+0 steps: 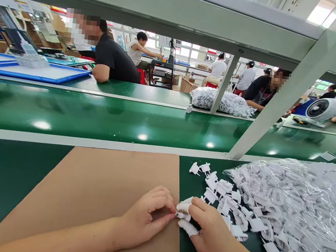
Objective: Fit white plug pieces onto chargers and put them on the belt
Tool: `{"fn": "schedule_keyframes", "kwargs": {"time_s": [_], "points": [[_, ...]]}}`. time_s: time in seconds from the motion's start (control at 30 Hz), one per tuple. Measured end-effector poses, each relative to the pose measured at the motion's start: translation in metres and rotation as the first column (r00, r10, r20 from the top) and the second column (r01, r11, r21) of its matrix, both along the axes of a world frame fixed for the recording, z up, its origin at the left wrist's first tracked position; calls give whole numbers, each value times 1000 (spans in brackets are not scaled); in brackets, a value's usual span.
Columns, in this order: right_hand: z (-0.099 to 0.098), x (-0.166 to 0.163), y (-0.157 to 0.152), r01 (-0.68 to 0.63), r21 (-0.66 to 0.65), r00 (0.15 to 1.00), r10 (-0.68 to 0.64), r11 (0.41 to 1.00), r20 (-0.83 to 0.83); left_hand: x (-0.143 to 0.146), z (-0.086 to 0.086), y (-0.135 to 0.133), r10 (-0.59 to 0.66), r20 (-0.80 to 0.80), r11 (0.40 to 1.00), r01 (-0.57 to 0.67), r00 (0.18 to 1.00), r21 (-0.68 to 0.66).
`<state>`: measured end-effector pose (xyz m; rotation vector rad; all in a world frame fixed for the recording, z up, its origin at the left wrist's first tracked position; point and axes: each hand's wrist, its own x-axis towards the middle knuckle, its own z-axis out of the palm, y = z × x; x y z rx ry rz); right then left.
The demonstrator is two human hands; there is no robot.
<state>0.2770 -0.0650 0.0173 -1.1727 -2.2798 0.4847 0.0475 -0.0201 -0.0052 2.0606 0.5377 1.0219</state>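
My left hand (150,216) is over the cardboard's right edge, thumb and forefinger pinched together. My right hand (212,225) meets it from the right, with white coverings on its fingertips. Its fingers are bent in a pinch, and the two hands' fingertips touch or nearly touch. Whatever they grip between them is too small and hidden to name. Just beyond my right hand lie loose white plastic parts (210,195), some with thin prongs and some with loops. Under my left hand is a flat brown cardboard sheet (112,180).
A clear plastic bag (296,199) heaped with white parts fills the right side. Behind the bench runs a green conveyor belt (120,116). A slanted metal post (282,91) and overhead beam cross the view. Co-workers sit beyond, near another filled bag (235,103) and blue-rimmed trays (39,73).
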Motion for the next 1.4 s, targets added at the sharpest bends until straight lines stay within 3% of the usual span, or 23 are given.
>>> {"fn": "schedule_keyframes", "kwargs": {"time_s": [0.43,1.0,1.4], "points": [[4,0,1,30,12,999,-30,999,10,1,-6,2,-1,-23,1000,2,1000,23],[3,0,0,23,-8,1000,-23,1000,1,1,-7,2,-2,-86,999,-2,996,-50],[2,1,0,49,5,997,-49,999,52,1,-5,3,15,-46,1000,-15,999,11]]}}
